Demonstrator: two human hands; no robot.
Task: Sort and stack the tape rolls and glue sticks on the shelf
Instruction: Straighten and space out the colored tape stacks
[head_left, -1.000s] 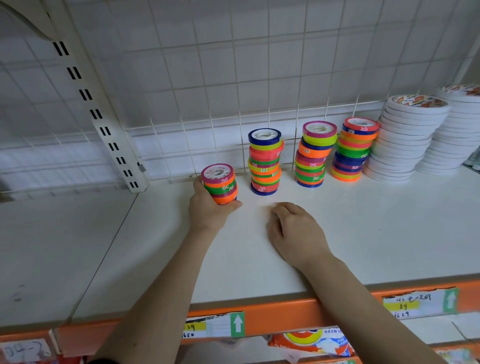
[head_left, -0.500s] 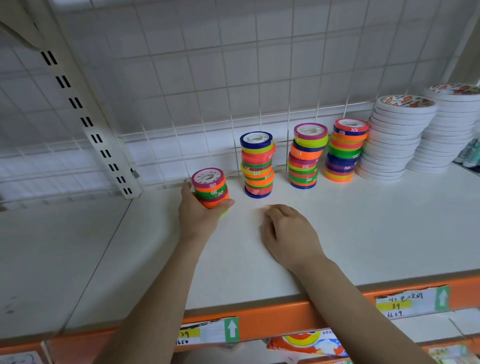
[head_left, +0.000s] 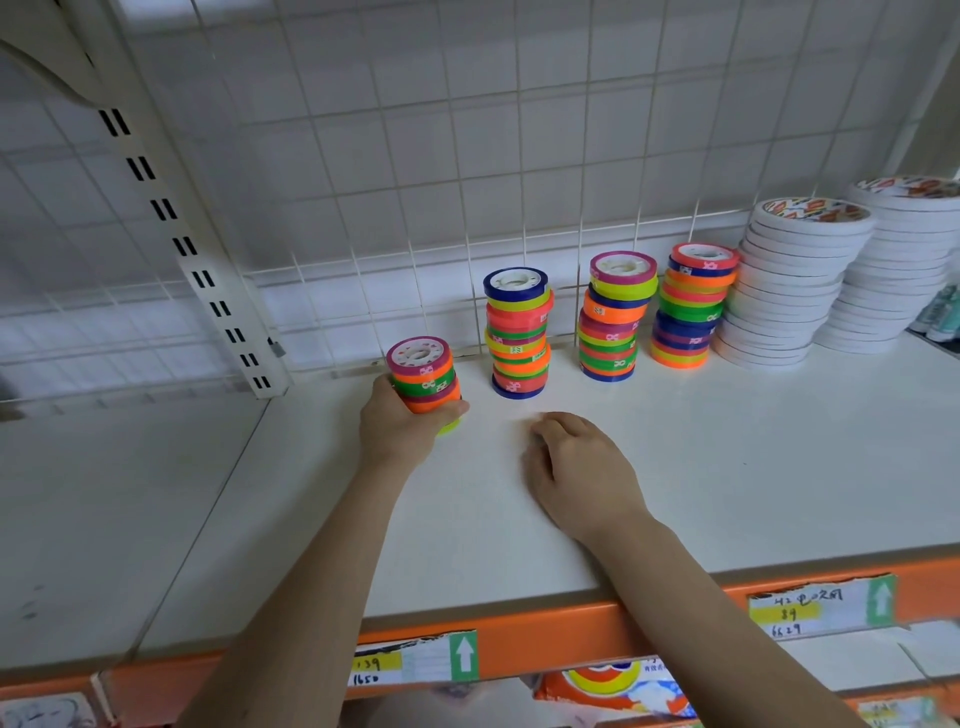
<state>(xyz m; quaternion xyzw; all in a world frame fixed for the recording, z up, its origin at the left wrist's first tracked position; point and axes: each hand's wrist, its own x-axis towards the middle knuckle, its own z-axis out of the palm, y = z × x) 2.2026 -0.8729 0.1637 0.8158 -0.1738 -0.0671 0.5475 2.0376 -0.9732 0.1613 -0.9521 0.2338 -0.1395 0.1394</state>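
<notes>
Shelf (head_left: 675, 467), tape stacks at frame centre.
Your left hand (head_left: 400, 431) grips short tape stack (head_left: 423, 376); right hand (head_left: 576, 467) loosely curled, holds nothing; label (head_left: 413, 660) reads "139".

Your white shelf (head_left: 675, 467), orange front edge, four colourful tape stacks (head_left: 519, 332) along the back, two white tape stacks (head_left: 789, 280) at right, your right hand (head_left: 576, 467) resting on it

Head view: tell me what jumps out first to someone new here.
The neon tape stacks along the back of the white shelf catch the eye first. At their left end the left hand holds a shorter stack in its grip, while the right hand rests on the shelf in front. To the right stand taller piles of white tape.
</notes>
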